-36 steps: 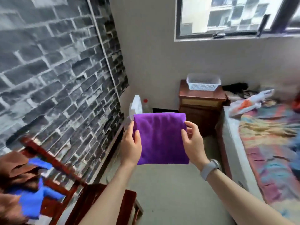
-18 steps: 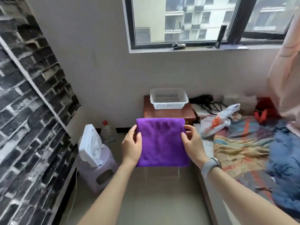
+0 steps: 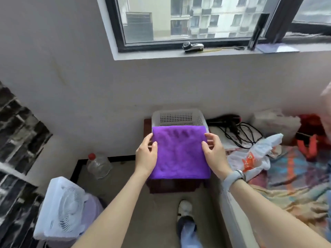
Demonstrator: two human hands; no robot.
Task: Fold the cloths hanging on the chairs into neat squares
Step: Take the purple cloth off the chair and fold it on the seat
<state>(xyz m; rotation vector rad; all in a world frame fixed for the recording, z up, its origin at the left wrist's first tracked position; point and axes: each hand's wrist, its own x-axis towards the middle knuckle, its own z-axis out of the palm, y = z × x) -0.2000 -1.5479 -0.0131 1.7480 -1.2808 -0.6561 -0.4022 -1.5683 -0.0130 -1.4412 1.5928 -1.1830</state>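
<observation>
Two-handed grip, purple cloth point(image 3: 180, 151) hiding fingers

The purple cloth point(image 3: 180, 151) is a soft, matt, fuzzy fabric with finger marks pressed into its nap, and behind it the white basket point(image 3: 179, 118) is perforated plastic on a dark, smooth wooden cabinet point(image 3: 147, 123). At the near left the white fan point(image 3: 61, 210) is smooth plastic, and the bottle point(image 3: 98, 164) beside the wall is clear, glossy plastic with a red cap. To the right lie a crinkled, shiny plastic bag point(image 3: 258, 154) and a rumpled, printed bed cover point(image 3: 295, 176) of matt cloth
</observation>
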